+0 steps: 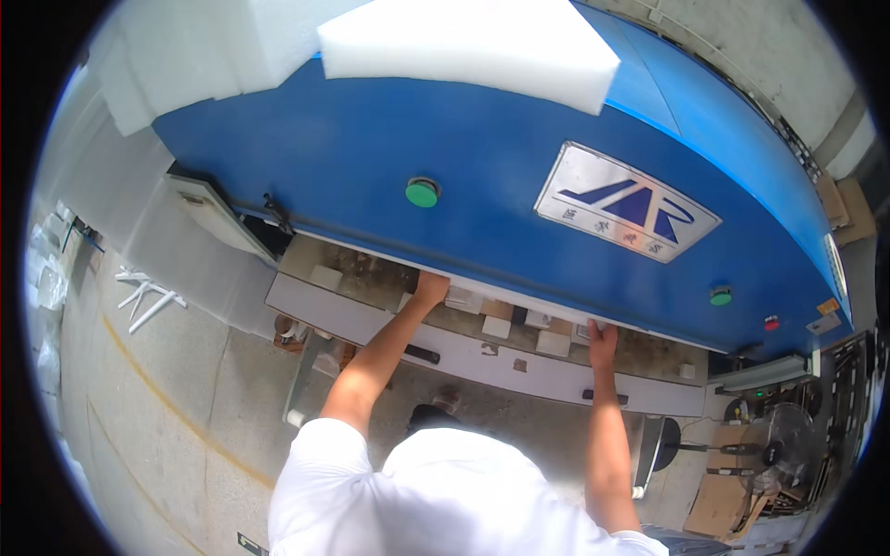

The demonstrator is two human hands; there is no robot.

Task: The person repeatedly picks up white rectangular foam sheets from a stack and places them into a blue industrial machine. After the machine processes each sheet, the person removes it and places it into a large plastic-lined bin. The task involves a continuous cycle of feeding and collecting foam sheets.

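Observation:
Both my arms reach forward under the front panel of a blue machine. A white foam sheet lies along the lower edge of that panel, between my hands. My left hand is closed at its left end, the fingertips hidden under the panel. At the right end, my right hand grips it with the fingers partly in sight. Small white foam pieces lie on the machine's bed below the sheet, some near my right hand.
A large white foam block rests on top of the machine. Green buttons and a red button sit on its front. Stacked foam sheets stand at left. A black fan and cardboard are at right.

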